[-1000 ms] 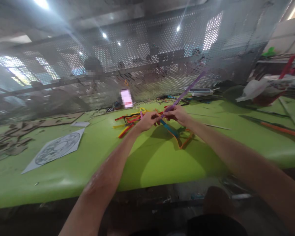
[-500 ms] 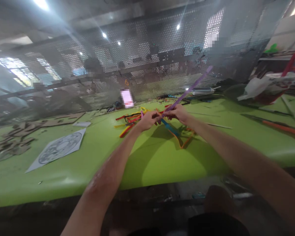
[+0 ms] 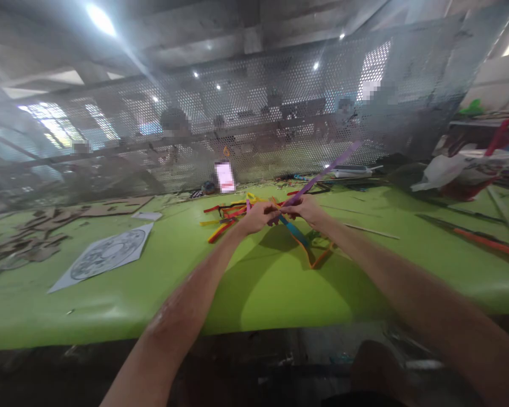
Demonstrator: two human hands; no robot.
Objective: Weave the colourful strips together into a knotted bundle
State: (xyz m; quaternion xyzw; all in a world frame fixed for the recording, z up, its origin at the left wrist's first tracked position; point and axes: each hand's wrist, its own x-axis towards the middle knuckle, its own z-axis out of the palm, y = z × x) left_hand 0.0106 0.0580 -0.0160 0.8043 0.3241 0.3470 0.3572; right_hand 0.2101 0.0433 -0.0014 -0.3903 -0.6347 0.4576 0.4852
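Observation:
My left hand [image 3: 261, 217] and my right hand [image 3: 304, 209] meet fingertip to fingertip above the green table [image 3: 280, 299]. Both are closed on a long purple strip [image 3: 322, 178], whose free end rises to the upper right past my right hand. A blue strip [image 3: 294, 230] slants down from under my fingers, joined by an orange strip [image 3: 314, 263] bent into a point. Red, yellow and black strips [image 3: 223, 226] lie crossed to the left of my left hand. How the strips cross between my fingertips is too small to make out.
A paper with a round drawing [image 3: 110, 253] and brown cardboard scraps [image 3: 38, 237] lie at left. A lit phone [image 3: 225, 177] leans near the mesh screen [image 3: 254, 124]. At right are an orange-handled tool [image 3: 490, 243], a thin stick [image 3: 371, 230] and a plastic bag [image 3: 445, 167].
The view has tilted slightly upward, so the table scene sits lower. The purple strip's free end has dipped and leans further over. Both hands keep their hold.

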